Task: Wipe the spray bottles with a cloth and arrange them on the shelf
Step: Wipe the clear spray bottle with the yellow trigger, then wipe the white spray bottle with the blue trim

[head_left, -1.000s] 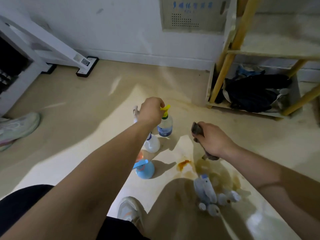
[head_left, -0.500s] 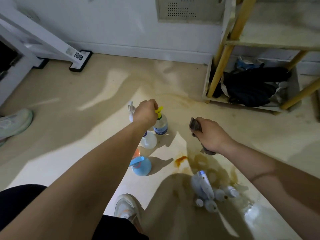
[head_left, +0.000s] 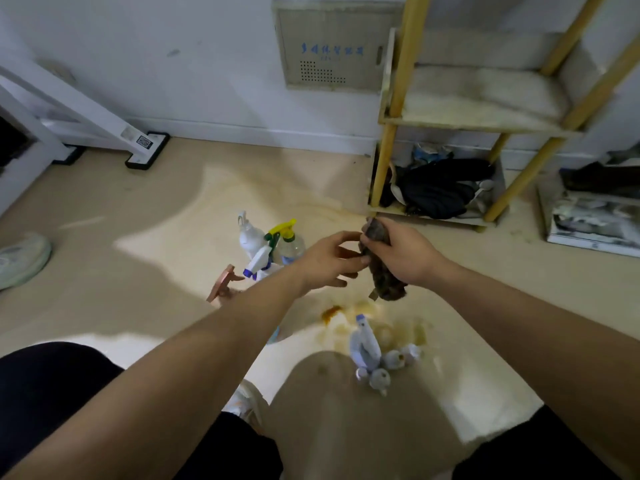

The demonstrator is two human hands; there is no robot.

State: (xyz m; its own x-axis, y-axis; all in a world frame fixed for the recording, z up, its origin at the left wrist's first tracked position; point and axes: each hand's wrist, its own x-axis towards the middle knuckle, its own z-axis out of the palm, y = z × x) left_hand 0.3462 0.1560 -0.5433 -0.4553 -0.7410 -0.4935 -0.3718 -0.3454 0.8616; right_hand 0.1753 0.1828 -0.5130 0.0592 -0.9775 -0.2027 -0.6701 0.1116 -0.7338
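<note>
My right hand (head_left: 403, 254) grips a dark, crumpled cloth (head_left: 382, 278) above the floor. My left hand (head_left: 325, 263) is beside it, holding nothing, with straight fingertips touching the cloth's left side. Left of the hands, spray bottles stand on the floor: a white one (head_left: 247, 233), a clear one with a yellow trigger (head_left: 288, 241), one with a white-and-blue trigger (head_left: 259, 264) and a pink trigger (head_left: 221, 285) partly hidden by my left forearm. A cluster of small pale bottles (head_left: 369, 355) lies by an orange stain. The wooden shelf (head_left: 467, 117) stands at the back right.
The shelf's bottom level holds dark clothing (head_left: 436, 188). A white frame with black feet (head_left: 145, 150) leans at the back left. A pale shoe (head_left: 24, 259) sits at the left edge, and a flat box (head_left: 595, 223) lies on the right. My knees fill the bottom.
My left hand let go of the yellow-trigger bottle and moved right to the cloth. My right hand lifted the cloth a little. The view tilted up towards the shelf.
</note>
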